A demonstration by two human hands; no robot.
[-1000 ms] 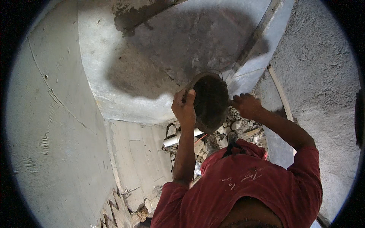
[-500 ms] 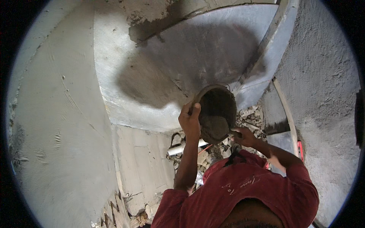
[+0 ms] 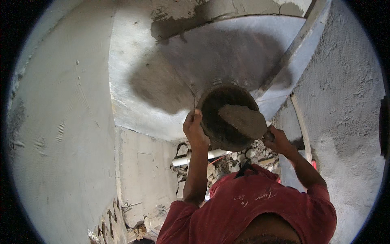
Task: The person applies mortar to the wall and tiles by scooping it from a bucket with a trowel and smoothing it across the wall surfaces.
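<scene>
Head view: rough grey walls are seen at the left (image 3: 61, 162) and right (image 3: 345, 142), with a pale curved panel (image 3: 138, 112) between them, marked by a wide dark patch. Its lower edge is partly covered by the bucket. Below, a red shirt (image 3: 260, 207) is seen from above.

The bucket (image 3: 211, 136) is held in front of the shirt, its dark mouth tilted toward the camera. The left forearm (image 3: 196, 175) is raised nearly straight, the right (image 3: 302, 171) is slanted inward. The hands are kept apart: the left hand (image 3: 196, 129) is clamped on the bucket's side, thumb at the rim; the right hand (image 3: 278, 140) is closed around the handle of a trowel (image 3: 245, 121), whose grey-coated blade is laid across the mouth.

A wooden strip (image 3: 300, 126) is set along the right wall. A white pipe (image 3: 219, 153) is crossed by the left forearm, and broken stones (image 3: 252, 153) are partly hidden by bucket and shirt.
</scene>
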